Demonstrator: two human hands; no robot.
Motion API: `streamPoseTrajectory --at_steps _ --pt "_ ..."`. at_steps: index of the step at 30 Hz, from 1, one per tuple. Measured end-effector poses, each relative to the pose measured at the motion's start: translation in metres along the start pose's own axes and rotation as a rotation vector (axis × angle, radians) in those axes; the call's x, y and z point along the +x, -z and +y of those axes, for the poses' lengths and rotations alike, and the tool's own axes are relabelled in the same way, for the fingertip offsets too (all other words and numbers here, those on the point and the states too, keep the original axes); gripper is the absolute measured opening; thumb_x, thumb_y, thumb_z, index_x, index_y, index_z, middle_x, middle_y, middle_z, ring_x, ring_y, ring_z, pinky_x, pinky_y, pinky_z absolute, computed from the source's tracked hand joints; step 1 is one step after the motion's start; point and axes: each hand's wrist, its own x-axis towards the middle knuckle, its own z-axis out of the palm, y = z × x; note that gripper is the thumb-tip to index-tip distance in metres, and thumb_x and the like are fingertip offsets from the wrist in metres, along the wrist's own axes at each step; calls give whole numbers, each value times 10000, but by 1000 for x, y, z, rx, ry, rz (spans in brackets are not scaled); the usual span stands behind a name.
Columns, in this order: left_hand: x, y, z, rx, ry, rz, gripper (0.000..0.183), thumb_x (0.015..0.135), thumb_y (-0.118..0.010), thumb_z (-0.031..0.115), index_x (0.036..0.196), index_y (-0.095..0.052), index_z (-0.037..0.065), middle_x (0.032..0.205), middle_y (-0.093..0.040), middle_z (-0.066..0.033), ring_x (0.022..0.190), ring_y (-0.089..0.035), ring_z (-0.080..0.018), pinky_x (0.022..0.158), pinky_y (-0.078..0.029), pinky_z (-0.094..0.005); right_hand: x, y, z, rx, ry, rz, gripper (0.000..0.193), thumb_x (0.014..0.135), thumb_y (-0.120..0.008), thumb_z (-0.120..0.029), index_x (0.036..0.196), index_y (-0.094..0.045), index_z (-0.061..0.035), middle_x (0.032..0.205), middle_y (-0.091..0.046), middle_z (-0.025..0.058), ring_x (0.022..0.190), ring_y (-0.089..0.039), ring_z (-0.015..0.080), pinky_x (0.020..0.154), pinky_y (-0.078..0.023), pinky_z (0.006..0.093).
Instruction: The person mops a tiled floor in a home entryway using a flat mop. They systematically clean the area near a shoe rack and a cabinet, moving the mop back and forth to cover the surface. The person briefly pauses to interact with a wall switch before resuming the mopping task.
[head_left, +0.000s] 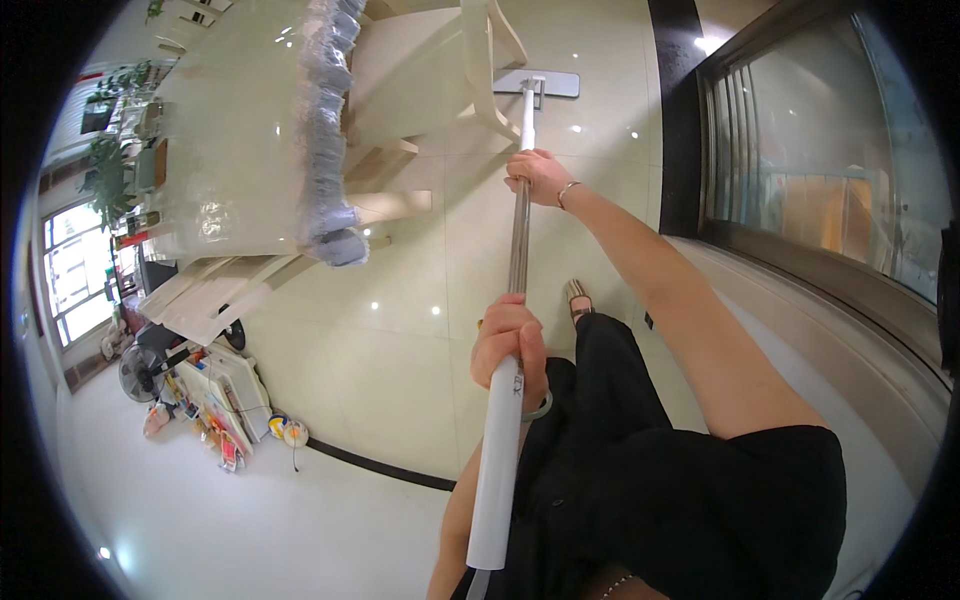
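Observation:
I hold a long mop by its pole [518,250], which is metal in the middle and white at both ends. My left hand [510,345] grips the pole near its upper white section. My right hand [538,176] is closed around the pole further down, arm stretched forward. The flat grey mop head [538,84] rests on the glossy cream tile floor [400,360], right beside a pale wooden chair [440,70]. My black clothing and one shoe [577,297] show below.
A glass-topped table [240,130] with padded edge wrap stands at the left with chairs tucked under. A glass sliding door with metal frame [800,190] runs along the right. A fan [140,370], boxes and small items lie at the lower left by a window.

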Motion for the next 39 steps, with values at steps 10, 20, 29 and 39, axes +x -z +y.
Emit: streamPoseTrajectory --at_steps 10,20,29,39 --pt "-38 46 41 -26 84 -38 135 893 -440 -36 802 -406 58 650 -510 -64 596 -496 -151 769 -502 -456 -66 -18 -48 -29 -103 -59 91 731 -631 -145 720 -556 -194 790 -548 -21 964 -559 193 1005 -356 461" --pt "-131 155 95 -178 208 -2 168 853 -513 -66 772 -415 43 649 -540 -101 578 -508 -193 716 -523 -471 -183 -89 -153 -13 -184 -29 123 713 -626 -125 724 -542 -215 781 -537 -17 967 -544 231 1011 -311 548" --pt "-230 307 190 -25 269 -19 180 891 -516 -6 766 -402 56 632 -534 -84 572 -504 -180 744 -518 -473 -252 -197 -337 38 -170 -282 93 745 -632 -150 756 -571 -219 824 -567 -11 1010 -532 231 1013 -299 589" --pt "-284 368 227 58 234 138 227 928 -471 137 742 -344 110 568 -374 -15 519 -366 -125 639 -429 -370 -260 -236 -423 -28 92 -679 189 860 -551 -300 739 -631 -181 771 -625 -32 922 -581 191 737 -373 458"
